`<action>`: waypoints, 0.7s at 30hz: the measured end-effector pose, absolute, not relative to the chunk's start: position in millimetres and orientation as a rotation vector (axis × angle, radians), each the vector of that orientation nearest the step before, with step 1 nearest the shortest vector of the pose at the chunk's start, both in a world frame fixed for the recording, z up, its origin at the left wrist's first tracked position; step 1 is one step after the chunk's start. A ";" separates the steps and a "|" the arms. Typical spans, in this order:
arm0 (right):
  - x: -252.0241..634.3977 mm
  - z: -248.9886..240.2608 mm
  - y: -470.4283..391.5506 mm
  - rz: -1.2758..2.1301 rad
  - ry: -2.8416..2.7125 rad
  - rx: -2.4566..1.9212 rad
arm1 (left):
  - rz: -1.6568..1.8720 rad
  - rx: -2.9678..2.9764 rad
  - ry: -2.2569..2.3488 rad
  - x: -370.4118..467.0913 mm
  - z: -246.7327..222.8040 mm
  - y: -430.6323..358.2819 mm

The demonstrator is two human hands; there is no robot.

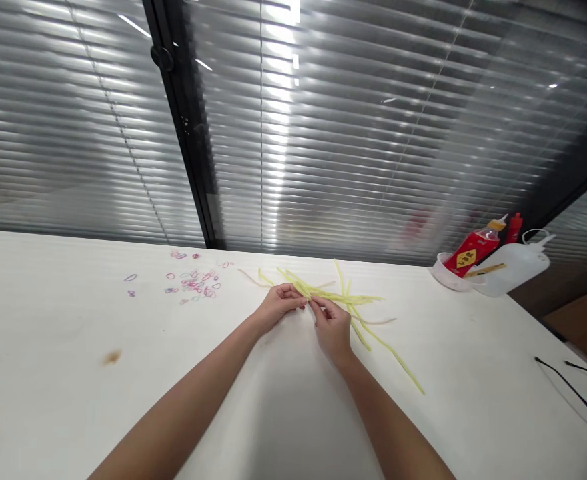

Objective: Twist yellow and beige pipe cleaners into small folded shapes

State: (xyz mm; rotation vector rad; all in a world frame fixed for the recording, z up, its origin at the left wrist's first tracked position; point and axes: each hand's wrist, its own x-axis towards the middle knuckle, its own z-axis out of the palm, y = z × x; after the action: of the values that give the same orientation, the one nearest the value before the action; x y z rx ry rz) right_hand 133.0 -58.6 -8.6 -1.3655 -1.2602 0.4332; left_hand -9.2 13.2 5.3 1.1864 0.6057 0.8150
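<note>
Strands (344,299) in pale yellow-green lie loosely crossed near the center of the frame, flat on a white desk (63,407), one long piece trailing toward the lower right and another pointing up toward the blinds (353,133). Left hand (276,307) and right hand (334,327) meet at the left part of this tangle, nearly touching; each has its thumb and fingertips pinched together on the strands, though the small bit between them is too fine to make out. Thinner beige pieces poke out from the heap on both sides. Left of center, small looped bands (196,285), mostly pink and purple, form a loose cluster with several strays around it, and a brownish mark (112,357) shows below. At the right of the frame, a red bottle (476,250) leans in a shallow white bowl (446,275), just beside a translucent bottle (516,268). A black cable (576,391) runs off the right edge.
</note>
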 end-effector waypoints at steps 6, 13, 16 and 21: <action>128.7 -8.2 -58.7 0.618 -1.165 -1.329 | 0.723 1.211 0.602 -9.6 11.0 9.9; 130.6 -7.7 -60.1 0.287 -1.390 -1.331 | 0.742 1.225 0.588 -7.8 4.6 10.7; 131.5 -6.1 -61.1 0.116 -1.544 -1.317 | 0.763 1.264 0.594 -6.5 3.7 11.5; 126.7 1.1 -65.8 0.067 -1.516 -1.475 | 0.782 1.206 0.658 -5.4 9.7 7.3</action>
State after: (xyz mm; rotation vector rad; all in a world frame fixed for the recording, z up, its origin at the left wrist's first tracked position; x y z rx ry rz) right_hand 126.7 -65.8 1.1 -1.4751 -1.5163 0.0668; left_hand -5.4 7.3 9.7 1.2058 0.6579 0.7824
